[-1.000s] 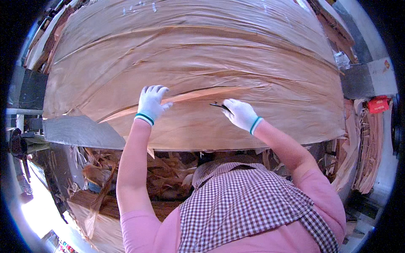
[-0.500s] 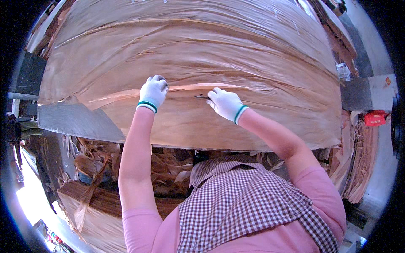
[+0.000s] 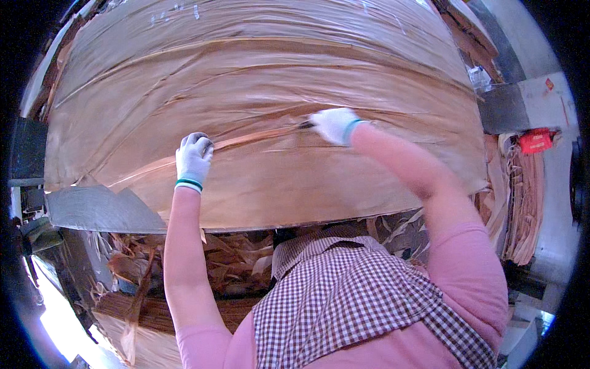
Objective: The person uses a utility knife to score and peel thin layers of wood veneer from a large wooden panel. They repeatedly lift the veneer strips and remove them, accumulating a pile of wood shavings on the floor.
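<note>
A broad brown wood veneer sheet (image 3: 319, 190) with long wrinkles lies in front of me. Across its middle runs a narrow, lighter orange veneer strip (image 3: 253, 138). My left hand (image 3: 194, 161), in a white glove with a green cuff, is closed at the strip's left part, fingers curled onto it. Farther right, my right hand (image 3: 335, 126), gloved alike and smeared by motion, grips a small dark cutting tool (image 3: 305, 125). The tool's tip is at the strip's right end. Its exact kind is too small and blurred to tell.
A grey surface (image 3: 107, 209) shows at the sheet's near left corner. Torn veneer scraps (image 3: 239, 255) lie below the near edge, beside a veneer stack (image 3: 153, 310). At right, a red packet (image 3: 536, 141) sits above more stacked veneer (image 3: 525, 203).
My right hand has moved up and slightly right with the tool, to the strip's end. The left hand has shifted left and down along the strip. The view has tilted a little.
</note>
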`<state>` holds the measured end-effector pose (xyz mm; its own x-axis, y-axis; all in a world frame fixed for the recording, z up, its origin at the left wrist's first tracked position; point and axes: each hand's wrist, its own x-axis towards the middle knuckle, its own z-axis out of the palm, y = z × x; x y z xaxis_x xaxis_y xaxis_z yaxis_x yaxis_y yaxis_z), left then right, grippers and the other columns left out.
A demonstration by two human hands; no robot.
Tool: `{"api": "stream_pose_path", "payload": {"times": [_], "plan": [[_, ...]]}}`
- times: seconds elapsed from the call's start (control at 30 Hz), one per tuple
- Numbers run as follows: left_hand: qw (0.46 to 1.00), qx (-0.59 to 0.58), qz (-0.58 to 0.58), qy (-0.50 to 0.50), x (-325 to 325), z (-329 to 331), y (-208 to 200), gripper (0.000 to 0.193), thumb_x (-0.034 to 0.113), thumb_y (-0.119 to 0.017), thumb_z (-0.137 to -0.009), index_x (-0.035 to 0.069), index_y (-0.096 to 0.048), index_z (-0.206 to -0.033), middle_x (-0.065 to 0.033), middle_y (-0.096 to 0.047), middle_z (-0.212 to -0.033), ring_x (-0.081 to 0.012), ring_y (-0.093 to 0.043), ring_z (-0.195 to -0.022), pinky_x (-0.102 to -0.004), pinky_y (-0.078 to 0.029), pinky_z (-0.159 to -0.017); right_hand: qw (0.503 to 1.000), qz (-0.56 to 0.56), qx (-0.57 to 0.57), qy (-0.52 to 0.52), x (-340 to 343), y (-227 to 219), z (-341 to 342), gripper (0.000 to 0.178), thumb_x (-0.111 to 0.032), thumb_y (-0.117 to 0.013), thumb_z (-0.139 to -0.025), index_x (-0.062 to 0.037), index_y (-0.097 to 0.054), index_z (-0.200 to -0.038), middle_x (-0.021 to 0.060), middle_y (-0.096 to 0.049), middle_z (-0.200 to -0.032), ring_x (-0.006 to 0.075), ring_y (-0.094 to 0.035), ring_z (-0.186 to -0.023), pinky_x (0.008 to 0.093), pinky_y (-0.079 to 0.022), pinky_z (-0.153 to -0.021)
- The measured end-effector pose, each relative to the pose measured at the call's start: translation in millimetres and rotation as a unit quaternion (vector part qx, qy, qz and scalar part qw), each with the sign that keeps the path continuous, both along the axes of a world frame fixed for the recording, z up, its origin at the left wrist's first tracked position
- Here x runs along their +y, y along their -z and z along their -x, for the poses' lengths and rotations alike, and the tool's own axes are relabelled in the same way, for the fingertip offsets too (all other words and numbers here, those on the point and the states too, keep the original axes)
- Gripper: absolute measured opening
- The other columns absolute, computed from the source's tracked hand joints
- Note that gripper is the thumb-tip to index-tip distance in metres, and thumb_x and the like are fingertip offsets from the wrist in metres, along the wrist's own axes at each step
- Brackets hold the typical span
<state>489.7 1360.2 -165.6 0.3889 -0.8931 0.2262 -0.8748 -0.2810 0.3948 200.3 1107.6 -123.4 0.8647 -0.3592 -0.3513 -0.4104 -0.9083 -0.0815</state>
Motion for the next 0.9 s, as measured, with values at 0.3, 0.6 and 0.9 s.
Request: {"api": "stream_pose_path", "payload": {"times": [0.3, 0.6, 0.9], "plan": [[0.999, -0.033, -0.022, 0.004, 5, -4, -14, 0.013, 0.012, -0.068, -0.074, 0.012, -0.062, -0.085, -0.0048, -0.061, -0.106, -0.0279, -0.056, -0.101, -0.0419, -0.046, -0.083, 0.814, -0.353, -0.223, 0.405, 42, -24, 92, 0.015, -0.021, -0.052, -0.093, -0.0063, -0.053, -0.091, 0.0056, -0.060, -0.071, 0.0198, -0.061, -0.064, 0.0339, -0.049, -0.056], [0.867, -0.127, 0.353, -0.329, 140, -37, -131, 0.022, 0.015, -0.062, -0.086, -0.002, -0.060, -0.100, -0.0164, -0.064, -0.106, -0.0279, -0.061, -0.102, -0.0407, -0.048, -0.088, 0.615, -0.565, -0.298, 0.462, 111, 46, 89, 0.018, -0.021, -0.052, -0.096, -0.0043, -0.055, -0.094, 0.0020, -0.057, -0.066, 0.0123, -0.056, -0.051, 0.0274, -0.046, -0.047], [0.664, 0.134, -0.215, -0.703, 451, 128, 108, 0.036, 0.031, -0.053, -0.089, 0.000, -0.060, -0.104, -0.0221, -0.063, -0.106, -0.0360, -0.062, -0.095, -0.0462, -0.050, -0.082, 0.640, -0.524, -0.314, 0.466, 117, 45, 89, 0.021, -0.024, -0.053, -0.095, -0.0068, -0.053, -0.082, 0.0027, -0.057, -0.061, 0.0129, -0.055, -0.045, 0.0259, -0.044, -0.041]]}}
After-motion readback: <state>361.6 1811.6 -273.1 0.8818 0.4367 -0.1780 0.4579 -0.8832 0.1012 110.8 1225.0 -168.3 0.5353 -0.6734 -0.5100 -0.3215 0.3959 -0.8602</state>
